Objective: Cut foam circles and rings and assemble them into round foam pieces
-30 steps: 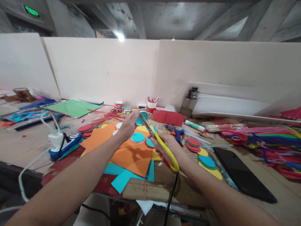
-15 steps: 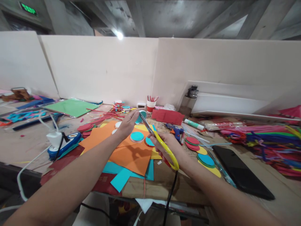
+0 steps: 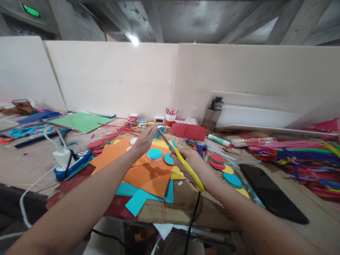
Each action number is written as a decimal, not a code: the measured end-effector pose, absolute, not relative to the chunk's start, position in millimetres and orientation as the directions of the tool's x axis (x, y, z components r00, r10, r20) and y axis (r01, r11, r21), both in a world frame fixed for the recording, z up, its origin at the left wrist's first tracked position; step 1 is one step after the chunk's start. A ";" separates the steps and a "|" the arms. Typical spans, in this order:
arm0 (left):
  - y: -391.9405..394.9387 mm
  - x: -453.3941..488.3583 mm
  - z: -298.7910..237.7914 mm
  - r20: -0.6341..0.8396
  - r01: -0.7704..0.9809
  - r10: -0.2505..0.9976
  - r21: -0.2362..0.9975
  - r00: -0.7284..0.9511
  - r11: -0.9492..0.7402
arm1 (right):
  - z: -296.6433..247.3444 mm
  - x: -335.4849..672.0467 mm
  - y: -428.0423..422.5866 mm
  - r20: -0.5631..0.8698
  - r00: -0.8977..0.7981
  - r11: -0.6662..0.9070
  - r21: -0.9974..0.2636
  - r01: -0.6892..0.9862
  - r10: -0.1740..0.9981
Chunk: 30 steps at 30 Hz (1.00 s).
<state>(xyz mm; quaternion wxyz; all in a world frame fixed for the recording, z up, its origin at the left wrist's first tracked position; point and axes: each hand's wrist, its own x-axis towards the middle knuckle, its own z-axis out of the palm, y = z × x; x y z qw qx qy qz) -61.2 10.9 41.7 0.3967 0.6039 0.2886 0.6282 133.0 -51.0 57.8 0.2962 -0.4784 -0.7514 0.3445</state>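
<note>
My right hand is closed round the yellow-handled scissors, whose blades point up and left. My left hand pinches a small teal paper piece right at the blade tips, held above the table. Below the hands lie orange paper sheets with teal discs on them, over teal paper and cardboard.
Red, teal and yellow paper discs lie to the right beside a black tablet. A glue gun, a red cup of pens, a water bottle, a power strip and piles of pipe cleaners crowd the table.
The teal piece has turned in my left fingers so less of it shows. The scissors' handle has dropped slightly lower and to the right.
</note>
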 end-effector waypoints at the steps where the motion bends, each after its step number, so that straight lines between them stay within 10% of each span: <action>1: 10.2 -60.8 42.0 0.519 -0.169 0.854 0.846 0.041 -0.506 | 57.2 133.3 -51.1 0.095 -0.363 0.288 -0.801 0.525 0.927; 9: 12.6 -58.3 38.5 0.467 -0.319 0.884 0.841 0.017 -0.438 | 51.9 140.9 -49.2 0.123 -0.484 0.371 -0.808 0.458 0.866; 15: 14.0 -61.6 37.8 0.483 -0.375 0.874 0.821 0.050 -0.431 | 55.1 142.4 -55.9 -0.095 -0.484 0.092 -0.933 0.349 0.870; 30: 11.8 -62.8 37.4 0.533 -0.263 0.838 0.831 0.117 -0.491 | 65.5 136.7 -63.6 -0.148 -0.425 0.011 -0.938 0.348 0.893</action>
